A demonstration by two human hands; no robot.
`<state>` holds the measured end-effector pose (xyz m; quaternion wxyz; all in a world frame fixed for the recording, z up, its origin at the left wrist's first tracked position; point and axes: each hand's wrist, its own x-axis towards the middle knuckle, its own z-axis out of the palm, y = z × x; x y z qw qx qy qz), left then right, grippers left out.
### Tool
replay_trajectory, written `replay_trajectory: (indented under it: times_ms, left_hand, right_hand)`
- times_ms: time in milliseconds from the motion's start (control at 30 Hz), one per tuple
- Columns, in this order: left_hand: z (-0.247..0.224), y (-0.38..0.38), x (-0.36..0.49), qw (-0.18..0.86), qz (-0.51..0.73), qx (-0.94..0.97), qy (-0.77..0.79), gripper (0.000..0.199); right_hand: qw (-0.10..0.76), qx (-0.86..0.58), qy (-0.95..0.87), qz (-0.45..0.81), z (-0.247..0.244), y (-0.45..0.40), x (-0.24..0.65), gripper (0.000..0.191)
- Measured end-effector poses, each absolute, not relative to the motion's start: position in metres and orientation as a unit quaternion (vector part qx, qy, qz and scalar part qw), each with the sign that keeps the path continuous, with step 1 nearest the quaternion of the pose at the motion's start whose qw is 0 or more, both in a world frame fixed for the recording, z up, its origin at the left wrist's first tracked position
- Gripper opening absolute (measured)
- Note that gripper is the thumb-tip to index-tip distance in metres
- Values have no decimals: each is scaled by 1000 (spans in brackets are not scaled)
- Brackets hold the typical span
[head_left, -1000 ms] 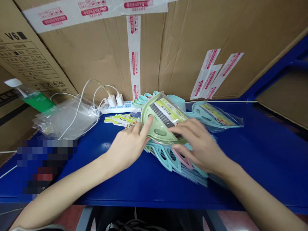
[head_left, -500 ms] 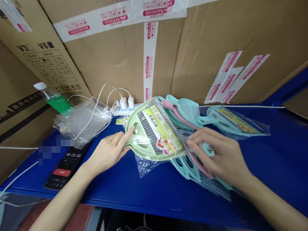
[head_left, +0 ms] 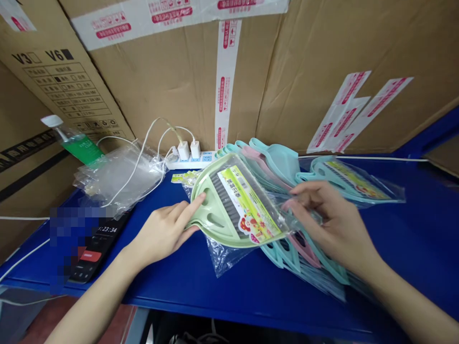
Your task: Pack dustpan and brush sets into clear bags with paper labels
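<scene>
A light green dustpan and brush set [head_left: 215, 215] with a yellow-green label is inside a clear plastic bag. My left hand [head_left: 167, 229] pinches its left end, index finger on top and thumb beneath. My right hand [head_left: 322, 220] is at the right end of the bag, fingers curled with a gap between thumb and forefinger; whether it touches the plastic is hard to tell. Behind and beneath lies a pile of blue-green and pink dustpans [head_left: 279, 165]. A bagged blue-green set [head_left: 344, 179] rests to the right of the pile.
Clear plastic bags [head_left: 125, 172] and a green-labelled bottle [head_left: 81, 145] lie at the left, near a phone [head_left: 95, 248]. White cables run to a power strip [head_left: 208, 157] before large cardboard boxes [head_left: 172, 86]. All stand on a blue table [head_left: 229, 291].
The green set has shifted slightly right and down. My right hand's fingers have loosened and moved apart near the bag's end. The view has shifted slightly.
</scene>
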<state>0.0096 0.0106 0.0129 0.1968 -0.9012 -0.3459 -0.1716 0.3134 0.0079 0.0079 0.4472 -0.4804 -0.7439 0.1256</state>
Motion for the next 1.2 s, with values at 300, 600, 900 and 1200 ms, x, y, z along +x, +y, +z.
replay_trajectory:
  times_ms: [300, 600, 900, 1200]
  left_hand:
    - [11, 16, 3, 159, -176, -912, -336, 58]
    - [12, 13, 6, 139, -173, -920, -321, 58]
    - [9, 9, 15, 192, -165, -927, -277, 50]
    - [14, 10, 5, 171, -156, -921, -314, 50]
  right_hand:
    - [371, -438, -819, 12, 3, 15, 323, 19]
    - [355, -417, -837, -14, 3, 9, 320, 22]
    - [307, -477, -808, 159, 2, 6, 311, 23]
    - [401, -506, -757, 99, 11, 20, 331, 35]
